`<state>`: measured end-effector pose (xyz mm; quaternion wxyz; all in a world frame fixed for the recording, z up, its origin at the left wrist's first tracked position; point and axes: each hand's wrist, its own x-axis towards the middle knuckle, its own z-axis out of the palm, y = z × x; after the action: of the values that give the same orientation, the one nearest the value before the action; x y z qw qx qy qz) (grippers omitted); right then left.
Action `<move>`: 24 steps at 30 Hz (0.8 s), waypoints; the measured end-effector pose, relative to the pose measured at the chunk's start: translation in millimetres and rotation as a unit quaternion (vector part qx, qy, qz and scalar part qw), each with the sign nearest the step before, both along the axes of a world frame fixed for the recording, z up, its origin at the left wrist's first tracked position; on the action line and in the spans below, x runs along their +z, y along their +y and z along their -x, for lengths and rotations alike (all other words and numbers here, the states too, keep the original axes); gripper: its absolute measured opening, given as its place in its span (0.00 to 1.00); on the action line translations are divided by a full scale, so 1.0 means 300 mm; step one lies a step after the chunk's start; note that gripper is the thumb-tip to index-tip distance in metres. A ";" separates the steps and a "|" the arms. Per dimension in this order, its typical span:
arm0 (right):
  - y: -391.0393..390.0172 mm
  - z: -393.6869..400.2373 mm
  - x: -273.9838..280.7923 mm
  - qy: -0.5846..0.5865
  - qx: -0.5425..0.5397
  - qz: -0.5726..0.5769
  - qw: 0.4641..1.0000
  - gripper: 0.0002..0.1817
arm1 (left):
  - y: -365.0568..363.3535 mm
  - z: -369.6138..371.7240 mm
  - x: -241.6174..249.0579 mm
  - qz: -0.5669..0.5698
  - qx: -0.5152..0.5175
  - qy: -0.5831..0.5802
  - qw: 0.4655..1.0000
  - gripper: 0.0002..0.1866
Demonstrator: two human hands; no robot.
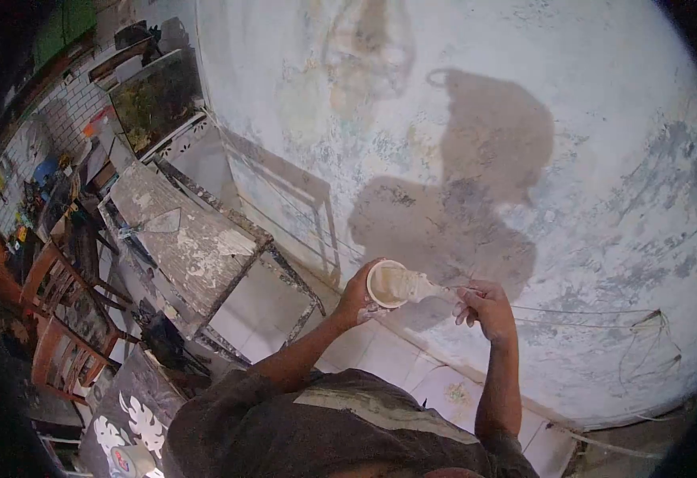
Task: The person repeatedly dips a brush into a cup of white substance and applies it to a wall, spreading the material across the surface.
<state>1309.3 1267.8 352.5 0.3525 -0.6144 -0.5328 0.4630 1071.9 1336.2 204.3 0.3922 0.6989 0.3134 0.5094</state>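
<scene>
A broad, weathered plaster wall, grey-white and blotched, fills the upper and right parts of the view and meets the pale tiled floor along a line that runs just below the hands. To the left, a paint-spattered wooden work table stands close to the wall, its near corner well apart from the left forearm, with a strip of open floor between the table legs and the person's body. Further left the room crowds up: two reddish wooden chairs sit one behind the other, and a white brick wall with cluttered shelves lies beyond. One flat trowel lies on the tabletop.

Both arms reach forward from the body and bend in toward each other in front of the wall's base. The left hand is curled around one small round cream-coloured tub, fingers wrapped about its side, its open mouth facing the camera and showing pale paste inside. The right hand is closed in a loose pinch on the thin handle of one pale, paste-coated brush, whose head touches the tub's rim. The tub is held just in front of the wall, between the two hands, above the floor line. A thin wire trails along the wall to the right of the right hand.
</scene>
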 end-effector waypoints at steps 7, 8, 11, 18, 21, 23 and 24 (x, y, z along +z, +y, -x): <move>-0.027 -0.067 -0.234 0.249 -0.173 -0.086 0.949 0.13 | -0.032 -0.119 -0.020 0.060 -0.036 0.037 0.997 0.48; -0.032 -0.071 -0.244 0.235 -0.157 -0.096 0.955 0.13 | -0.039 -0.128 -0.024 0.062 -0.036 0.038 0.997 0.48; -0.059 -0.065 -0.200 0.216 -0.149 -0.061 0.963 0.14 | -0.061 -0.134 -0.031 0.033 -0.035 0.061 0.997 0.48; -0.055 -0.050 -0.132 0.150 -0.099 -0.021 0.984 0.14 | -0.064 -0.142 -0.019 0.041 -0.054 0.046 0.997 0.47; -0.048 -0.026 -0.112 0.172 -0.146 -0.063 0.972 0.15 | -0.030 -0.128 -0.016 0.039 -0.053 0.042 0.997 0.47; -0.035 -0.007 -0.096 0.211 -0.178 -0.078 0.958 0.14 | 0.002 -0.113 -0.011 0.034 -0.047 0.034 0.998 0.48; -0.033 0.001 -0.093 0.251 -0.209 -0.090 0.941 0.12 | 0.025 -0.101 -0.012 0.041 -0.061 0.002 0.997 0.47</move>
<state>1308.8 1257.9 324.5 0.6177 -0.5414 -0.3263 0.4679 1102.1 1343.7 200.8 0.4505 0.7010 0.2916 0.4696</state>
